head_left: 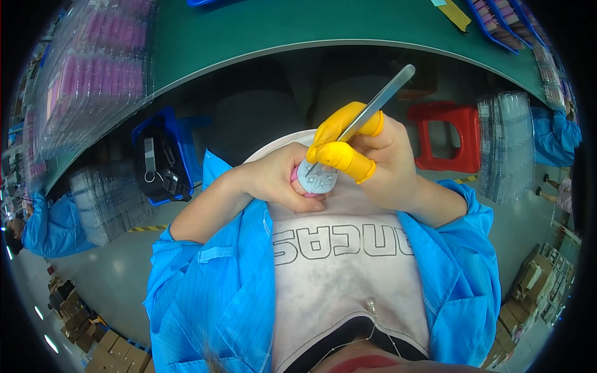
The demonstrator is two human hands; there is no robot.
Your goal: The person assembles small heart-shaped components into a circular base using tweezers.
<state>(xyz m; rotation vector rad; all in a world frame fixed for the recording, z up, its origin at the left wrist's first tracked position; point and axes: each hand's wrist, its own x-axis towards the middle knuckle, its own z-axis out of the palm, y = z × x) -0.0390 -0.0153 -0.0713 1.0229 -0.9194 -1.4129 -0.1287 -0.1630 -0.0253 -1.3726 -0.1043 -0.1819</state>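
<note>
My left hand (277,179) is wrapped round a small round piece with a pink side and a pale grey-blue disc face (318,179), held in front of my chest. Small raised marks or parts show on that face, too fine to name. In my right hand (379,152) is a pair of metal tweezers (387,88), gripped like a pen. Yellow finger cots cover the thumb and fingers that pinch it. The tweezers slant down to the left, and their tip meets or hovers just over the disc; which of the two I cannot tell.
Ahead lies a green worktable (261,31). Clear trays of pink items (99,84) are stacked at its left, with blue bins (497,25) far right. A red stool (444,137), a blue crate with a black bag (163,163) and clear tray stacks (507,146) stand around. People in blue work nearby.
</note>
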